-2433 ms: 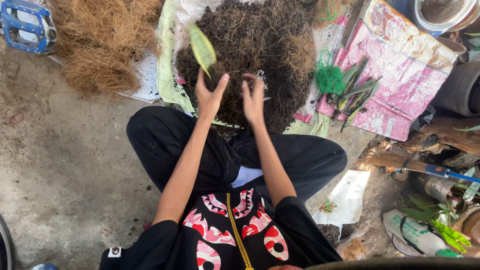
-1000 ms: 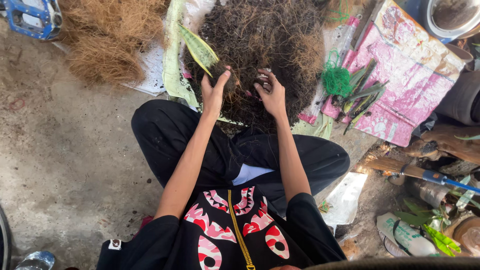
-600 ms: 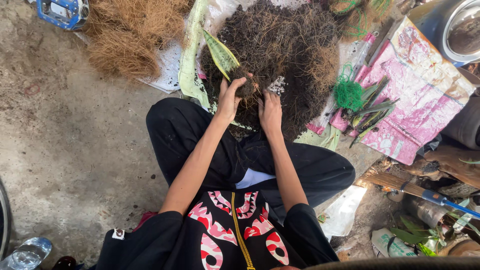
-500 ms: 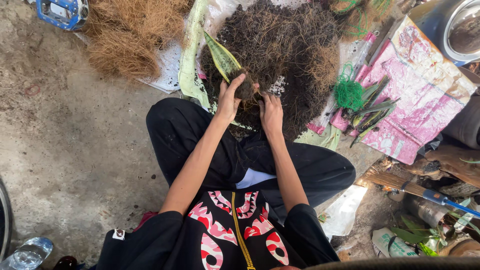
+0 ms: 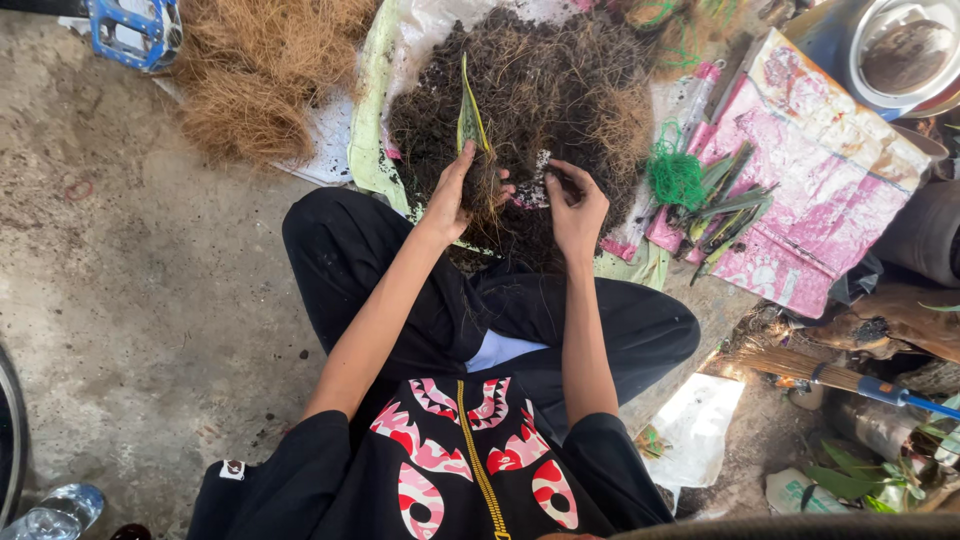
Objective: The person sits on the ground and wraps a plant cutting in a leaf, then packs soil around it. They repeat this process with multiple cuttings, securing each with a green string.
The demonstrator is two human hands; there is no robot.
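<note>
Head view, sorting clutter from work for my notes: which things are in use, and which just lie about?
In use:
left hand holding green leafy cutting
right hand
dark fibrous soil heap

Lying about:
tan coconut fibre pile
green net bundle
pink printed sack
blue-handled broom

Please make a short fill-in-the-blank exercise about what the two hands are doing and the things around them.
1. The left hand holds a small plant with a long ____ leaf.
2. The right hand is over the heap of dark ____ fibre.
3. The ball of green netting lies to the person's ____.

Missing words: green; brown; right
</note>
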